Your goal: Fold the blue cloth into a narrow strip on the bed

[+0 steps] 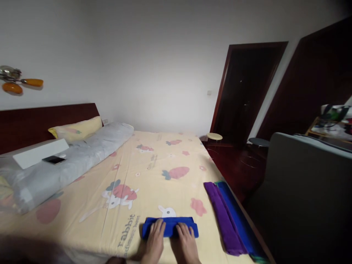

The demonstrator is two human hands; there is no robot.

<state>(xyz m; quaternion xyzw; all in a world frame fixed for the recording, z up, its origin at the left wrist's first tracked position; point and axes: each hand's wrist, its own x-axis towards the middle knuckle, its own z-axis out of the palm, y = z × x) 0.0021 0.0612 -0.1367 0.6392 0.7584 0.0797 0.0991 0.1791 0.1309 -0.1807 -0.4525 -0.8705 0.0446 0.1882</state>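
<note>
A folded blue towel (170,222) lies on the yellow cartoon-print bedsheet (154,172) near the bed's front edge. My left hand (154,242) rests on the towel's left part, fingers stretched flat over it. My right hand (187,242) lies beside it on the towel's right part, fingers also flat. To the right, along the bed's edge, lies a pile of flat towels: a purple towel (224,216) on top of another blue towel (238,216), with a green edge showing under them.
A grey rolled quilt (71,157) and a yellow pillow (77,129) lie by the dark headboard (41,123), with a phone (53,159) and a white box (38,153) on top. A grey chair back (308,190), stools and a dark doorway (244,91) stand to the right.
</note>
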